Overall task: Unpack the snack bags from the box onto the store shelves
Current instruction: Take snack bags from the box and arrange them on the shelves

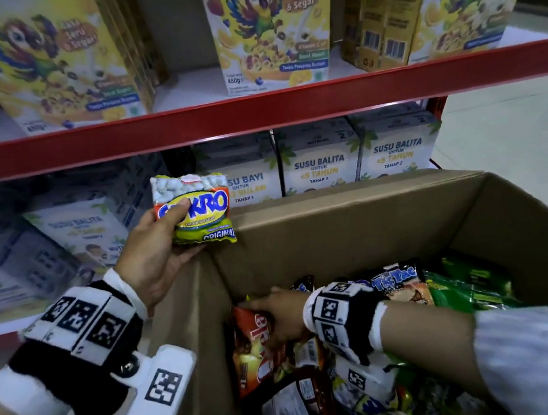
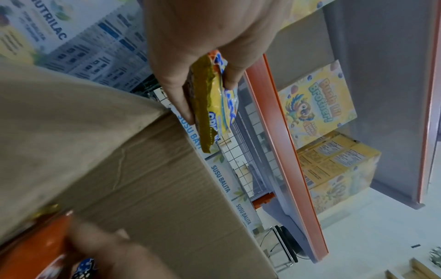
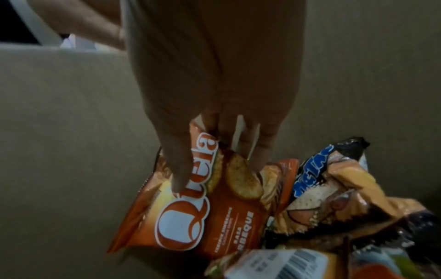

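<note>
My left hand (image 1: pixel 174 233) holds a small yellow-and-orange Sukro peanut bag (image 1: pixel 194 213) upright above the far left corner of the open cardboard box (image 1: pixel 338 234), in front of the lower shelf. In the left wrist view the thumb and fingers of that hand (image 2: pixel 210 98) pinch the Sukro bag (image 2: pixel 214 122) from both sides. My right hand (image 1: pixel 268 311) reaches down inside the box and grips the top of an orange Qtela chips bag (image 1: pixel 253 358). In the right wrist view its thumb lies on the front of the Qtela bag (image 3: pixel 203 217) and its fingers (image 3: pixel 257 151) curl behind the top edge.
Several more snack bags fill the box, among them a Tic Tac bag (image 1: pixel 399 281) and green bags (image 1: pixel 465 287). Yellow cereal boxes (image 1: pixel 264 29) stand on the upper shelf with its red edge (image 1: pixel 253 109). White milk cartons (image 1: pixel 319 164) line the lower shelf behind the box.
</note>
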`<state>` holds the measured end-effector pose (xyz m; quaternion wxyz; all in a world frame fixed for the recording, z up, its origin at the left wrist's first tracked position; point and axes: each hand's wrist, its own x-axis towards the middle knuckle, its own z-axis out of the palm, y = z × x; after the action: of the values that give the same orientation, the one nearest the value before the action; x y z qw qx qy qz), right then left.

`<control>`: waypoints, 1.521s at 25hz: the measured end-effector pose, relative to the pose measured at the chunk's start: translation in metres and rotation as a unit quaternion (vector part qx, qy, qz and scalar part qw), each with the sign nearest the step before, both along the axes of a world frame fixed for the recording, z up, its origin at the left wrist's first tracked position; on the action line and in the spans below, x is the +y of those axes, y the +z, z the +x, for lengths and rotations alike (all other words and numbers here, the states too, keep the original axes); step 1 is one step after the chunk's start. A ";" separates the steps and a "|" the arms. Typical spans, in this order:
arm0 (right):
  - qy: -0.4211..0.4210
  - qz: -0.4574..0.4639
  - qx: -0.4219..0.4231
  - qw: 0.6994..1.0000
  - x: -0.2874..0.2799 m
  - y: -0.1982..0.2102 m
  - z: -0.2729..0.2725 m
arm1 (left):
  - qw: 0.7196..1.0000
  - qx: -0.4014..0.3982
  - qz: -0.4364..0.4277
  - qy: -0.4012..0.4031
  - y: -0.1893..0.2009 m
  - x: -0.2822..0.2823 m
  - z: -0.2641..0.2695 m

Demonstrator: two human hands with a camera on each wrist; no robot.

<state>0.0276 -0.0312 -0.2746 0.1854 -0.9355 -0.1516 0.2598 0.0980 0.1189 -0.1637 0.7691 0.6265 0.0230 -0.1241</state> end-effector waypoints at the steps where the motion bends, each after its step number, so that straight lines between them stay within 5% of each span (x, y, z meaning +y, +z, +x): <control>1: 0.028 -0.020 -0.014 0.999 0.003 -0.004 -0.001 | 1.000 -0.009 -0.006 0.007 0.001 0.000 0.001; 4: 0.013 -0.018 -0.050 0.998 -0.003 0.009 -0.004 | 0.999 -0.042 -0.020 0.008 0.006 -0.004 0.001; 7: -0.124 0.142 -0.040 0.981 -0.038 0.057 -0.004 | 0.994 -0.099 -0.044 0.030 0.013 -0.010 -0.003; 10: -0.296 0.425 0.014 0.855 -0.086 0.114 -0.017 | 0.990 -0.130 -0.053 0.028 0.020 -0.024 -0.009; 13: -0.360 0.554 -0.035 0.750 -0.127 0.148 -0.034 | 0.990 -0.133 -0.046 0.004 0.021 -0.045 -0.016; 17: -0.404 0.606 -0.099 0.678 -0.145 0.159 -0.050 | 0.992 -0.090 -0.054 -0.072 0.020 -0.075 -0.028; 20: -0.409 0.624 -0.116 0.655 -0.137 0.152 -0.055 | 0.987 -0.025 -0.078 -0.139 0.020 -0.092 -0.040; 29: -0.373 0.613 -0.121 0.686 -0.127 0.138 -0.065 | 0.955 -0.064 -0.069 -0.282 0.005 -0.106 -0.055; 31: -0.350 0.559 -0.099 0.745 -0.135 0.137 -0.066 | 0.964 -0.085 -0.059 -0.247 0.002 -0.103 -0.051; 35: -0.265 0.305 0.013 0.915 -0.148 0.122 -0.061 | 0.971 -0.116 -0.056 -0.203 0.001 -0.074 -0.040; 38: -0.213 0.131 0.045 0.967 -0.132 0.087 -0.045 | 0.977 -0.118 -0.022 -0.179 -0.002 -0.049 -0.034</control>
<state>-0.0175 -0.1628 -0.1878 0.3639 -0.9012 0.0273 0.2337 0.0644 0.0696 -0.1654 0.7455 0.6136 -0.1833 -0.1848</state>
